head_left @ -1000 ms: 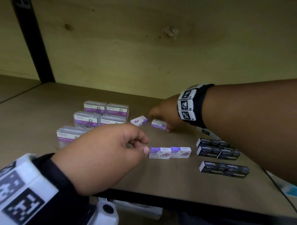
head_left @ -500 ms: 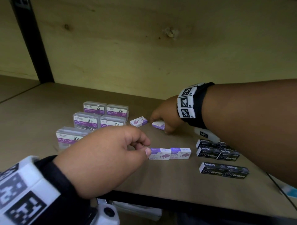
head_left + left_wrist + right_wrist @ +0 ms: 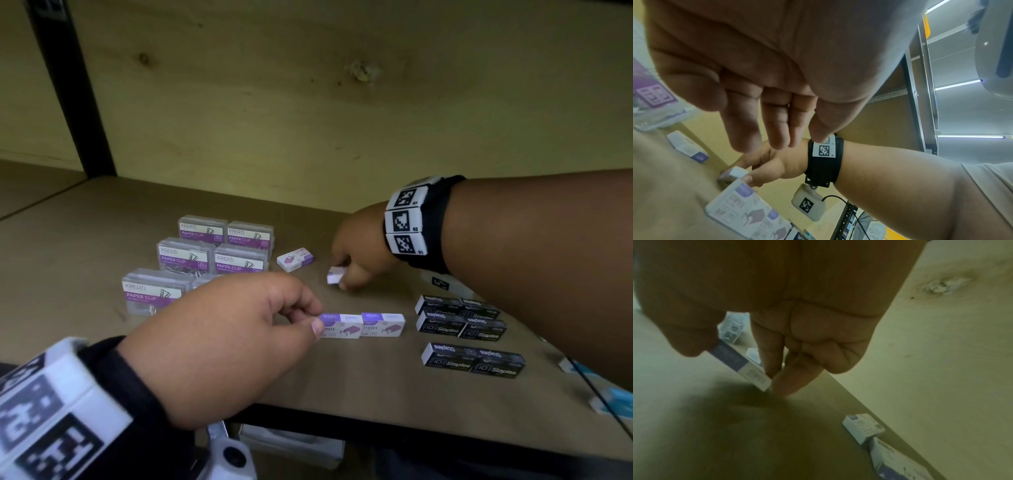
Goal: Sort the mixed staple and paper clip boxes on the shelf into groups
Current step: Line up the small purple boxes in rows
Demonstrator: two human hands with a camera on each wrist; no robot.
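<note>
Fingers (image 3: 344,279) of right hand (image 3: 363,246) now gripping purple staple box (image 3: 335,275), lifted

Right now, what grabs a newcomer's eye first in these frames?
The two hands over the shelf: the right hand pinches a white-and-purple staple box mid-shelf, the left hand touches a pair of matching boxes up front. Clear paper clip boxes sit grouped left, black staple boxes right.
</note>
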